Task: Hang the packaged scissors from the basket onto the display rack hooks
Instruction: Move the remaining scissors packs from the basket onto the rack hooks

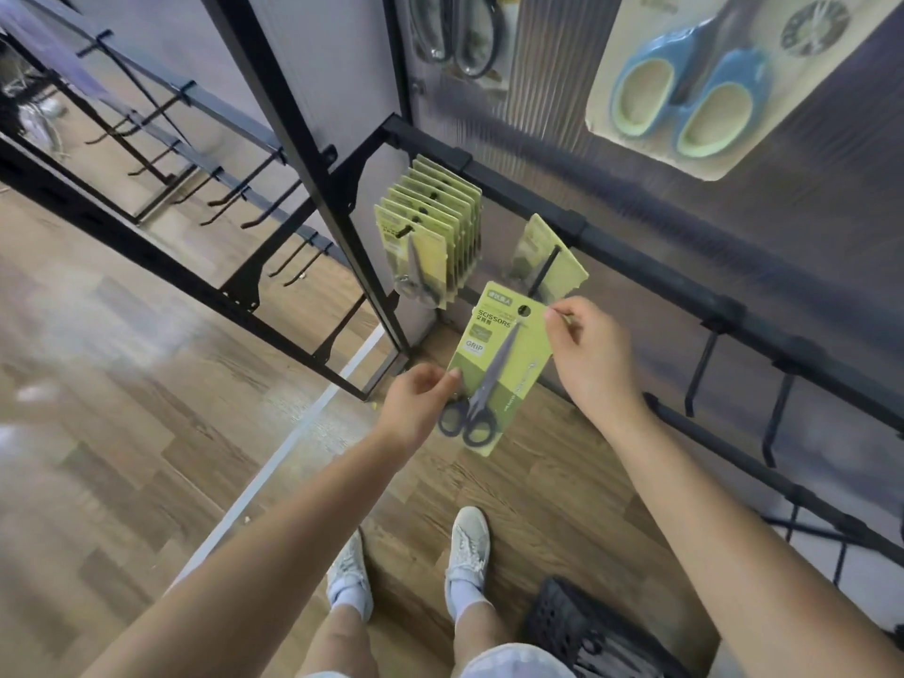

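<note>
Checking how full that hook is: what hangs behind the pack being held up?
Behind the held pack, one green pack hangs on the hook. Its lower part is covered, so any further packs cannot be seen.

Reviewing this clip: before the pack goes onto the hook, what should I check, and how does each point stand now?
1. Left hand grips the green carded scissors pack at its lower edge: ok.
2. Right hand pinches the top corner: ok.
3. Round hanging hole uncovered: ok.
4. Black hook has room, one pack on it: ok.
5. Hole lined up with the hook tip: not ok, sits just below.
6. Black basket contents: cannot tell.
</note>
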A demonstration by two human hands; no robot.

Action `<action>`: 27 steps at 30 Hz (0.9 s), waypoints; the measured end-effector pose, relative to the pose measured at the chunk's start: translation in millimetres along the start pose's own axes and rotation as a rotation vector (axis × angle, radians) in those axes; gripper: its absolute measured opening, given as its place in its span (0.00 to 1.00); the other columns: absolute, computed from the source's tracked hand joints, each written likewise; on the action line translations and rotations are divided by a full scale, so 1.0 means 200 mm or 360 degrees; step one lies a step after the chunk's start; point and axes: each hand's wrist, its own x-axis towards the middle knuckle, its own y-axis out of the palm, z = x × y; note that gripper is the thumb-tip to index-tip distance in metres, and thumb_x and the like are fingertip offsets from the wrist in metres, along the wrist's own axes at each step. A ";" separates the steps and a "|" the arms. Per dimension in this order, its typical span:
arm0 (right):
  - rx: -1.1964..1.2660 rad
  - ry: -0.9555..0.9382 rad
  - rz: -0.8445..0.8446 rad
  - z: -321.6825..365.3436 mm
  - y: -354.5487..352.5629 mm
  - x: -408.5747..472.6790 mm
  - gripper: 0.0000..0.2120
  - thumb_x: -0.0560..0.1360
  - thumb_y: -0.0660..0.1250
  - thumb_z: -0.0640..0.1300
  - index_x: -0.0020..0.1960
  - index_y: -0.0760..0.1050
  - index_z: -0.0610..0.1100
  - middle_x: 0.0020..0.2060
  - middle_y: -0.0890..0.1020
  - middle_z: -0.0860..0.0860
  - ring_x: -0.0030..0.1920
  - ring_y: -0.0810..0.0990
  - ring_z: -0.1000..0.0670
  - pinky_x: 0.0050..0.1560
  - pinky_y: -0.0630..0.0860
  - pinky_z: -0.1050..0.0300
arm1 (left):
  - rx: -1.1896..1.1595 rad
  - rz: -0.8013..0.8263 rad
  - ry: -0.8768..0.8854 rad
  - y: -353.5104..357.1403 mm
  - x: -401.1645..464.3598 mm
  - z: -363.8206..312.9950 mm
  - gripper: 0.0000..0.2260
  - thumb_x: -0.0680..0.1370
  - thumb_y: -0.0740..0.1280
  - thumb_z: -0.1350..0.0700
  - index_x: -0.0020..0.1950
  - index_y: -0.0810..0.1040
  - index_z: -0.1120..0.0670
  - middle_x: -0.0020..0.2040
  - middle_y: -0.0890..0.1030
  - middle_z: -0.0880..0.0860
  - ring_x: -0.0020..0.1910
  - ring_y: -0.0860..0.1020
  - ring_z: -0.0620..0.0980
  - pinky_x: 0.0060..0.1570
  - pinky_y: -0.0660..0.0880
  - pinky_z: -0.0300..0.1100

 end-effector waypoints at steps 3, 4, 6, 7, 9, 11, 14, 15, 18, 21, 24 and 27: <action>-0.0036 -0.0008 0.0033 0.00 0.01 0.01 0.09 0.80 0.59 0.44 0.55 0.76 0.41 0.40 0.78 0.52 0.34 0.73 0.62 0.30 0.68 0.75 | -0.0021 -0.0008 0.0005 0.01 0.01 0.01 0.08 0.79 0.65 0.53 0.42 0.74 0.55 0.36 0.76 0.48 0.34 0.73 0.42 0.29 0.69 0.25; -0.0045 -0.0008 0.0037 0.00 0.01 0.01 0.09 0.80 0.59 0.44 0.55 0.76 0.41 0.40 0.78 0.52 0.34 0.72 0.63 0.30 0.68 0.76 | -0.0018 -0.0020 0.0003 0.02 0.02 0.01 0.09 0.79 0.65 0.52 0.42 0.74 0.55 0.37 0.76 0.48 0.35 0.73 0.43 0.30 0.69 0.26; -0.0044 -0.0004 0.0010 0.00 0.01 0.03 0.08 0.80 0.60 0.44 0.55 0.75 0.42 0.37 0.76 0.55 0.34 0.72 0.63 0.30 0.67 0.76 | 0.0013 -0.0021 -0.0014 0.04 0.06 0.01 0.09 0.79 0.64 0.51 0.44 0.75 0.56 0.38 0.77 0.50 0.38 0.74 0.46 0.38 0.71 0.34; -0.0042 -0.0003 -0.0014 0.00 0.01 0.03 0.08 0.80 0.60 0.44 0.55 0.74 0.42 0.36 0.75 0.56 0.33 0.72 0.62 0.30 0.68 0.75 | 0.0023 -0.0010 -0.0024 0.05 0.07 0.01 0.10 0.79 0.64 0.50 0.44 0.75 0.56 0.39 0.77 0.50 0.39 0.74 0.48 0.41 0.71 0.38; -0.0061 -0.0011 -0.0051 0.00 0.00 0.04 0.07 0.79 0.61 0.44 0.55 0.73 0.43 0.39 0.76 0.55 0.35 0.73 0.61 0.30 0.69 0.73 | 0.0018 0.0020 -0.0028 0.08 0.11 0.01 0.11 0.79 0.63 0.49 0.46 0.75 0.57 0.40 0.77 0.50 0.40 0.74 0.48 0.43 0.71 0.41; -0.0091 -0.0043 -0.0071 -0.02 0.00 0.06 0.08 0.79 0.61 0.43 0.57 0.72 0.43 0.46 0.77 0.52 0.40 0.75 0.58 0.33 0.69 0.72 | 0.0021 0.0039 -0.0004 0.11 0.15 0.00 0.12 0.79 0.63 0.48 0.48 0.76 0.57 0.40 0.77 0.49 0.40 0.74 0.47 0.41 0.70 0.40; -0.0130 -0.0090 -0.0110 -0.04 0.02 0.06 0.13 0.79 0.60 0.42 0.63 0.70 0.42 0.55 0.76 0.48 0.49 0.77 0.51 0.43 0.76 0.63 | 0.0014 0.0033 0.0038 0.16 0.20 -0.02 0.13 0.80 0.62 0.48 0.48 0.75 0.58 0.39 0.75 0.49 0.41 0.73 0.47 0.40 0.69 0.37; -0.0138 -0.0105 -0.0119 -0.04 0.02 0.05 0.15 0.79 0.60 0.41 0.66 0.69 0.42 0.58 0.75 0.47 0.53 0.78 0.49 0.48 0.78 0.56 | 0.0006 0.0031 0.0045 0.17 0.21 -0.03 0.13 0.80 0.61 0.48 0.48 0.75 0.58 0.40 0.75 0.49 0.41 0.73 0.47 0.41 0.69 0.38; -0.0174 -0.0147 -0.0122 -0.04 0.03 0.02 0.21 0.79 0.60 0.41 0.72 0.63 0.43 0.63 0.72 0.47 0.59 0.75 0.49 0.52 0.75 0.58 | -0.0024 0.0050 0.0058 0.21 0.28 -0.06 0.13 0.80 0.61 0.47 0.49 0.75 0.56 0.43 0.77 0.50 0.44 0.75 0.48 0.46 0.70 0.41; -0.0243 -0.0168 -0.0094 -0.07 0.04 0.01 0.25 0.79 0.59 0.42 0.75 0.57 0.44 0.67 0.69 0.47 0.62 0.73 0.50 0.48 0.67 0.69 | -0.0016 0.0042 0.0075 0.23 0.33 -0.10 0.15 0.80 0.60 0.46 0.53 0.76 0.57 0.47 0.78 0.51 0.46 0.75 0.48 0.47 0.70 0.40; -0.0251 -0.0153 -0.0075 -0.08 0.03 0.02 0.27 0.79 0.59 0.42 0.76 0.54 0.45 0.69 0.67 0.48 0.63 0.71 0.52 0.45 0.64 0.74 | 0.0011 0.0031 0.0115 0.24 0.38 -0.14 0.16 0.80 0.59 0.46 0.57 0.76 0.58 0.49 0.77 0.51 0.47 0.75 0.48 0.48 0.68 0.39; -0.0276 -0.0145 -0.0071 -0.07 0.01 0.03 0.28 0.79 0.59 0.42 0.76 0.53 0.46 0.70 0.66 0.49 0.63 0.71 0.53 0.47 0.65 0.72 | -0.0046 0.0095 0.0072 0.25 0.41 -0.17 0.17 0.80 0.59 0.46 0.59 0.75 0.57 0.51 0.77 0.50 0.49 0.74 0.47 0.51 0.68 0.40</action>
